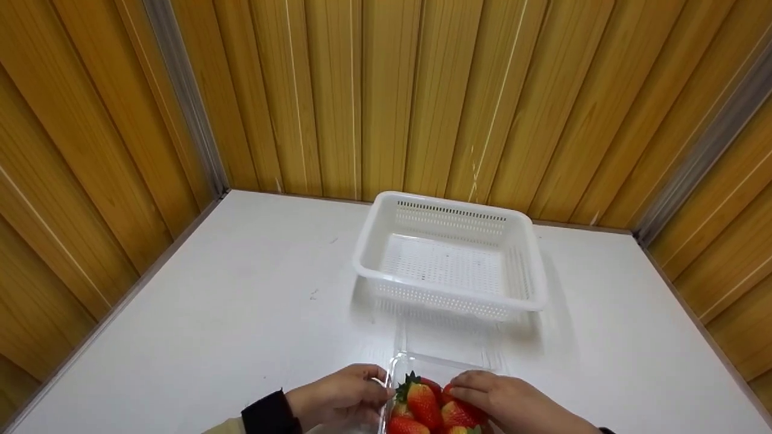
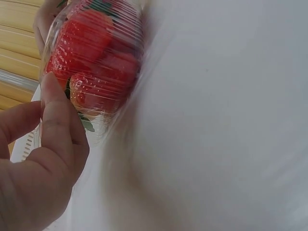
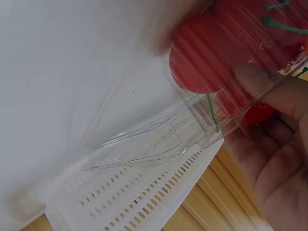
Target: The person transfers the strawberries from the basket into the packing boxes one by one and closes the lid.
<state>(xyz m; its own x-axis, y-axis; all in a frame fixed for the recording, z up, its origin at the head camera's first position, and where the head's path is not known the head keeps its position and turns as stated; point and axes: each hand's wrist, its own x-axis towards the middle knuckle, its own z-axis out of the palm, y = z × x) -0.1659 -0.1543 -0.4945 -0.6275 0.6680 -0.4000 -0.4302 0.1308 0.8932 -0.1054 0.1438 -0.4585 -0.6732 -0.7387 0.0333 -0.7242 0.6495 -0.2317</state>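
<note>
A clear plastic box point(image 1: 392, 367) of red strawberries point(image 1: 424, 405) stands at the table's near edge, its clear lid point(image 3: 139, 149) folded open towards the back. My left hand point(image 1: 347, 395) holds the box's left side, thumb and fingers at the rim. In the left wrist view, the fingertips point(image 2: 50, 89) of that hand lie against the clear wall, beside the fruit. Over the box's right side reaches my right hand point(image 1: 503, 398), its fingers curled round a strawberry point(image 3: 257, 114) at the rim. The thumb point(image 3: 252, 79) of this hand overlaps the fruit in the right wrist view.
Behind the box stands a white perforated plastic basket point(image 1: 449, 289) with nothing in it. The white table point(image 1: 259, 289) is bounded by yellow wood-patterned panels point(image 1: 386, 102) at the back and both sides.
</note>
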